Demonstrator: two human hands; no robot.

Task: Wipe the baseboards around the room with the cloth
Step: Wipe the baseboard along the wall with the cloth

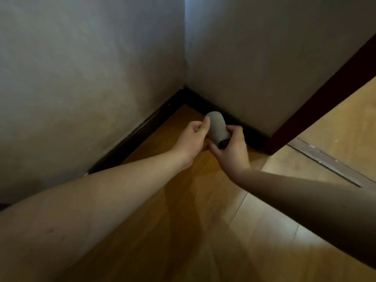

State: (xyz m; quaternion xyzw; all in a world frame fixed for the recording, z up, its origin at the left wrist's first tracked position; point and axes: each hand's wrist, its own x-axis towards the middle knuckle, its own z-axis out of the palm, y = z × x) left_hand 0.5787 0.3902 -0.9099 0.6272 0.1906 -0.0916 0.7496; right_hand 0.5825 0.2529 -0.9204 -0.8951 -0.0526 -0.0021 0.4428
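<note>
Pale plaster walls (pixel 91 58) meeting at a corner, wooden floor (pixel 203 220), dark door frame (pixel 325 94), metal threshold strip (pixel 325 161)

Floor (pixel 203 200) open (walls (pixel 91 68) corner).

Two bare forearms reach into view from the lower edge, ending in the left hand (pixel 193 137) and the right hand (pixel 232 151). No sleeves, gloves, watch or bracelet show anywhere from the fingers back to the frame's edge. No rings can be made out on the fingers, though the picture is soft there. Back from the left hand's fingers, far down the forearm, a few small dark marks dot the skin. The fingernails appear short and unpainted.
</note>
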